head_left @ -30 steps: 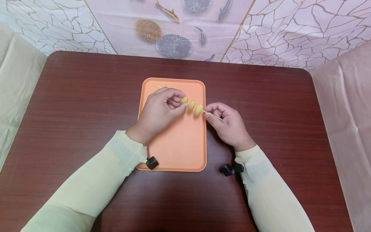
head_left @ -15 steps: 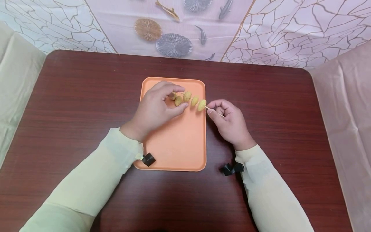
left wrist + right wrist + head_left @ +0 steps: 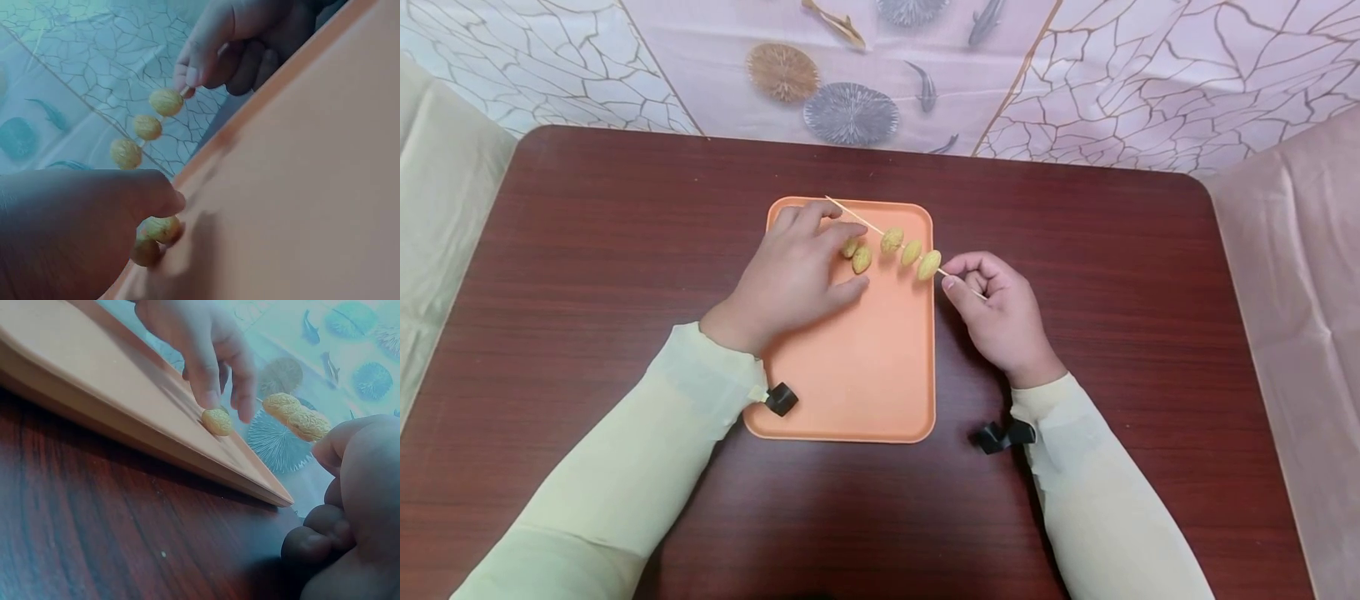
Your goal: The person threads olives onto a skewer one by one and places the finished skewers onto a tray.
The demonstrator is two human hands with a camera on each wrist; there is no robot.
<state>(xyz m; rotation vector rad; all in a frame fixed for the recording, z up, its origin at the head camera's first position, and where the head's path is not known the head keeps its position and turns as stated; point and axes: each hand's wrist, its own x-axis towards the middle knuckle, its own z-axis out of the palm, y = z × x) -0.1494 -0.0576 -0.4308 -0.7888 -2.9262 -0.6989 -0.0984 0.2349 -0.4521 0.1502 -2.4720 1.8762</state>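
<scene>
My right hand (image 3: 996, 312) pinches the lower end of a thin wooden skewer (image 3: 859, 218) between thumb and forefinger. Three yellow, wrinkled oval pieces (image 3: 912, 252) are threaded on it, close to that hand; the pointed end sticks out up and left. Two more such pieces (image 3: 861, 259) lie together on the orange tray (image 3: 857, 375), off the skewer. My left hand (image 3: 790, 271) hovers over the tray with fingers and thumb spread around these two. In the right wrist view, its fingertips hang just above a loose piece (image 3: 217, 421).
The tray lies on a dark red-brown wooden table (image 3: 1112, 292). Patterned cloth (image 3: 850, 75) hangs behind the table's far edge, with plain cloth on both sides. Each sleeve carries a small black wrist mount (image 3: 782, 399).
My left hand has released the piece on the skewer and moved left, fingers spreading. The skewer has risen slightly up and right, and the two loose pieces have come into sight.
</scene>
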